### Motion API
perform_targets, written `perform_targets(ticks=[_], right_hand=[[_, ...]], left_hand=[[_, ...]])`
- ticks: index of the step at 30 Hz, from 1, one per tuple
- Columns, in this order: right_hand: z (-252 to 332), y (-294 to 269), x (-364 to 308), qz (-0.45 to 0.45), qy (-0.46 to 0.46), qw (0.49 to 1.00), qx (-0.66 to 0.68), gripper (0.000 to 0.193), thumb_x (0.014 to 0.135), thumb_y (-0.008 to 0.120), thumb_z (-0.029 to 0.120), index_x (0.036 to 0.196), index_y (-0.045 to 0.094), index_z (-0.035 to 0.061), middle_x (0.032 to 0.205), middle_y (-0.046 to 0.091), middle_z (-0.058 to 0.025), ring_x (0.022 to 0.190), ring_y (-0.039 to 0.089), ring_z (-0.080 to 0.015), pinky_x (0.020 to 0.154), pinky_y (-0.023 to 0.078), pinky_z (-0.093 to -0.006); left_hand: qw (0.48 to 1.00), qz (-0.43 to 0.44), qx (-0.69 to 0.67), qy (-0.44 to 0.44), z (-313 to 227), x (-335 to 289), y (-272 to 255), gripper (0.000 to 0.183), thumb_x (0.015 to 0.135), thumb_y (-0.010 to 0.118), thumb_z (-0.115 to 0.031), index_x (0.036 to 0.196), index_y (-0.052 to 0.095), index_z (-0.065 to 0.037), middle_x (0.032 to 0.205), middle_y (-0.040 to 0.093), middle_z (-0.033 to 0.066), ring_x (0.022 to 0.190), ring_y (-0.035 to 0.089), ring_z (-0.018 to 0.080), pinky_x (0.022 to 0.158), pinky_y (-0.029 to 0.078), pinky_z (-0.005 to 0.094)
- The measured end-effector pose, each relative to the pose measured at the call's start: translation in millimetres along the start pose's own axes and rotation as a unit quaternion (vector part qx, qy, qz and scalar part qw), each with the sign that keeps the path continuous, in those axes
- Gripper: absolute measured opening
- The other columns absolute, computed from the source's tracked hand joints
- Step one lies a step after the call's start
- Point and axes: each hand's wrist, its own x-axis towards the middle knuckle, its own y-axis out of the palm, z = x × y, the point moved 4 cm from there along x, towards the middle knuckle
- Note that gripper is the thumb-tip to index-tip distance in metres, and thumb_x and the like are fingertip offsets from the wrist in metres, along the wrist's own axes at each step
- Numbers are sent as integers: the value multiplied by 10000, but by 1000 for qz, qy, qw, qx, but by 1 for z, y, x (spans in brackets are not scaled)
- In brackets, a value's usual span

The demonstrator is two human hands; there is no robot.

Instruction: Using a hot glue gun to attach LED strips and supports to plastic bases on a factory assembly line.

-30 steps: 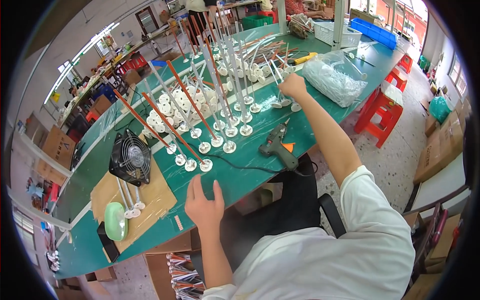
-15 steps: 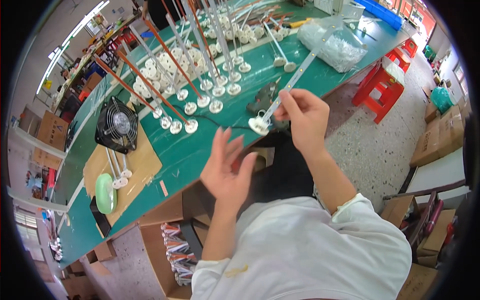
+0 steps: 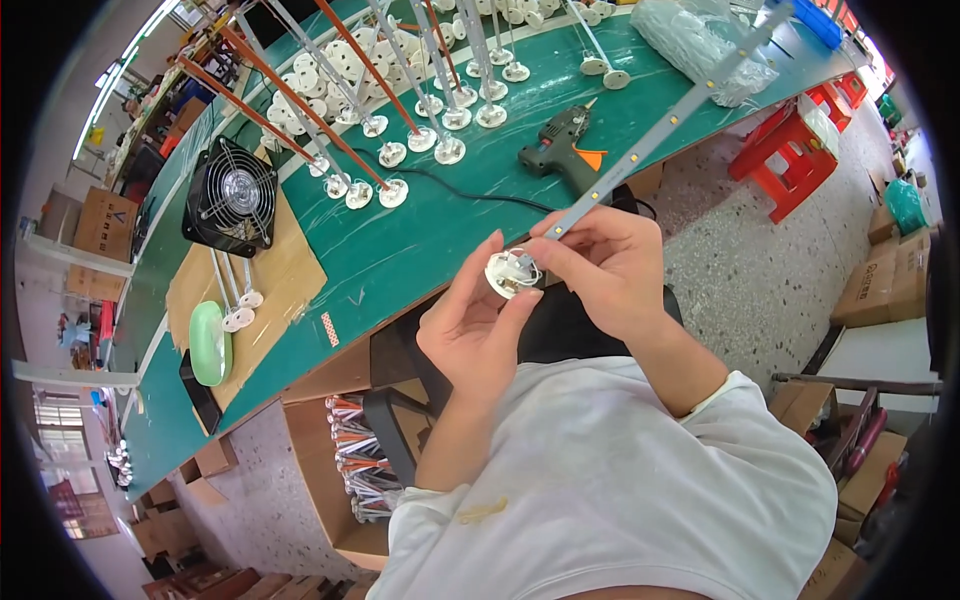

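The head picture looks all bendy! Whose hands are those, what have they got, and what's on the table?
No robot here: they're a person's own bare hands. A wide fisheye camera on the person's head looks down, so straight edges bend. The right hand holds a long strip with little yellowish squares. The left hand pinches the white disc at its lower end. On the green table are a glue gun, a black fan, a green dish and upright sticks on white discs.
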Motion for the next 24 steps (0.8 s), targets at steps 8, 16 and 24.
perform_targets(ticks=[8,16,24], right_hand=[[-10,-1,7,39,-5,999,32,101,821,663,-49,920,659,-72,868,694,-129,798,680,-157,724,560,-267],[3,-3,12,127,-84,985,-84,81,771,700,-60,849,678,-56,765,676,-93,649,617,-91,553,487,-213],[4,-49,59,-14,-180,753,-633,426,690,748,199,1034,628,-23,1049,630,-161,882,620,-313,760,515,-357]], left_hand=[[991,39,119,52,1,1,-14,542,755,703,91,1260,507,107,1222,585,228,1052,610,238,909,489,335],[981,43,-162,-96,16,-20,-26,449,832,601,40,1266,499,92,1245,546,280,1128,578,323,923,498,425],[976,-75,-201,-44,-16,-19,-51,368,883,551,40,1247,499,27,1207,558,275,1098,580,411,881,555,423]])
